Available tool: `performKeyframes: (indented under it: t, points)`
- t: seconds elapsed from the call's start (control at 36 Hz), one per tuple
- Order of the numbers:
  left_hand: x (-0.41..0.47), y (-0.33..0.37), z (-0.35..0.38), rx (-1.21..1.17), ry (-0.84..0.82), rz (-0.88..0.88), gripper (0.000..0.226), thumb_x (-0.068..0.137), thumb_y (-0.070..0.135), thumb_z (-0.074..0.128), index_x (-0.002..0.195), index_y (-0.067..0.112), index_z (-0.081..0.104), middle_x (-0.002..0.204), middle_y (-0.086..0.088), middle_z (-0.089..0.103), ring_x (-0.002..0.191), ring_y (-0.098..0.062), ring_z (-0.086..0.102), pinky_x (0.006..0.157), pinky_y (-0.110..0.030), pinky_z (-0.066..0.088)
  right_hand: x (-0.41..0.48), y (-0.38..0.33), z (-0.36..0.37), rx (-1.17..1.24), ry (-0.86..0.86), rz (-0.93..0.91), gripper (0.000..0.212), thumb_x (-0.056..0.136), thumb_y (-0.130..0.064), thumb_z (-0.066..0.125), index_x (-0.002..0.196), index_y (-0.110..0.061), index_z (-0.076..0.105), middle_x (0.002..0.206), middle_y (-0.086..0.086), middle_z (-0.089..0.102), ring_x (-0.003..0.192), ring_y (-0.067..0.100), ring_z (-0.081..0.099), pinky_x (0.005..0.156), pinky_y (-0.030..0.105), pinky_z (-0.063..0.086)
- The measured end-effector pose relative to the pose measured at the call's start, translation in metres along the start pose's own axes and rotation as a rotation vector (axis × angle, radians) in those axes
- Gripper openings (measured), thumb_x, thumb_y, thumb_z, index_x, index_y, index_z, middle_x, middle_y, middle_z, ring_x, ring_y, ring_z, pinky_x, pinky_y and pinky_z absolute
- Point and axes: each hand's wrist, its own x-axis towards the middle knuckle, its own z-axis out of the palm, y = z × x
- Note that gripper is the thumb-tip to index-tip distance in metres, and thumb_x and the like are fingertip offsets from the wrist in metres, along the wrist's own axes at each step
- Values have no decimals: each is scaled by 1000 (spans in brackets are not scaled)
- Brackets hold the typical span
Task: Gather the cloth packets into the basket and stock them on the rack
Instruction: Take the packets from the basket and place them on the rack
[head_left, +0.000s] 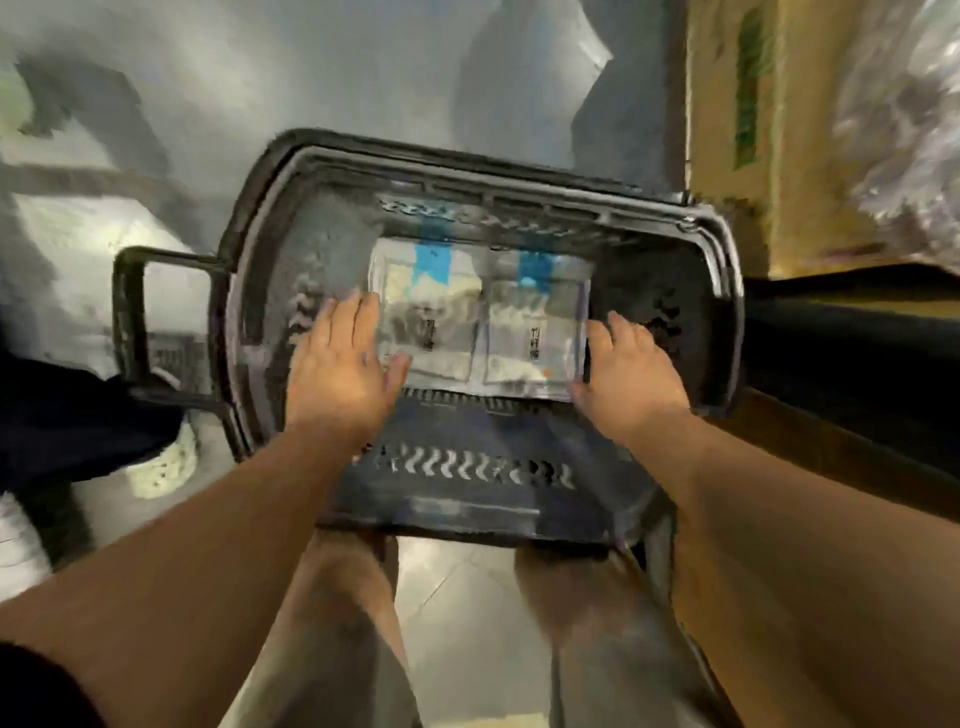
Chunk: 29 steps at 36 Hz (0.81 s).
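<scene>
Inside dark slotted plastic basket (457, 470): clear-wrapped cloth packets (480, 325) between left hand (345, 364) and right hand (631, 366), both spread.
Best pressed flat, edges squared.

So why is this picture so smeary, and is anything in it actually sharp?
Head view: motion blur smears nearly everything, worst toward the edges, where the box and floor streak; the basket rim bows from the wide lens; the packets carry pale glare, their print unreadable; the left hand and right hand are clearest, though soft.
</scene>
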Motion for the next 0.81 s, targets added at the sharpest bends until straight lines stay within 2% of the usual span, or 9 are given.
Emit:
performKeyframes:
  t: [0.08,0.17,0.25,0.39,0.44,0.5,0.61,0.69,0.81]
  points:
    - [28,-9,46,13,-33,6,72,96,46,53,153,9,31,156,-14,35,139,-39,36,111,-53,35,41,-2,33,55,-18,34,74,99,-48,53,155,-12,21,163,13,18,146,35,23,114,47,34]
    - [55,-17,85,35,-90,-7,72,99,50,47,156,13,22,162,-9,23,147,-33,23,118,-50,24,79,-5,65,166,-11,72,74,98,-45,55,155,-13,20,163,10,16,144,34,24,112,46,34]
    - [75,-26,117,80,-101,-38,76,99,56,39,158,16,13,165,-5,12,152,-27,12,121,-43,16,113,-9,96,234,-53,95,83,98,-45,56,159,-15,9,167,8,3,151,33,11,120,45,25]
    - [95,-38,159,118,-145,-73,83,98,60,40,159,14,8,166,-6,9,152,-24,8,123,-37,11,148,-22,135,358,-52,180,96,96,-51,59,160,-18,-3,166,4,-15,153,28,-6,124,44,9]
    - [102,-39,173,92,-141,-102,89,95,63,41,159,15,3,166,-4,7,151,-23,9,123,-36,13,155,-29,144,366,16,208,97,93,-52,62,159,-16,1,165,8,-12,152,30,-5,123,45,11]
    - [107,-36,181,77,-130,-130,95,94,66,43,158,14,-3,166,-5,4,150,-26,12,123,-38,17,160,-36,151,372,112,246,96,89,-55,65,156,-15,9,163,13,-3,148,35,4,122,48,19]
    - [109,-23,187,-110,-58,-290,104,87,54,66,157,14,0,162,-9,12,141,-35,28,117,-43,28,173,-40,159,399,205,349,101,77,-64,73,150,-19,19,160,16,4,143,37,16,117,49,29]
    - [109,-16,190,-244,-31,-475,112,82,48,76,158,17,-1,157,-16,21,143,-38,26,117,-47,29,178,-37,162,504,233,410,114,71,-58,83,152,-19,13,158,17,8,143,40,17,117,53,27]
    - [113,-8,189,-257,29,-613,115,71,44,86,155,18,11,145,-17,35,135,-36,37,109,-49,40,180,-27,162,663,263,449,131,64,-45,92,156,-18,2,155,17,19,143,37,18,119,53,24]
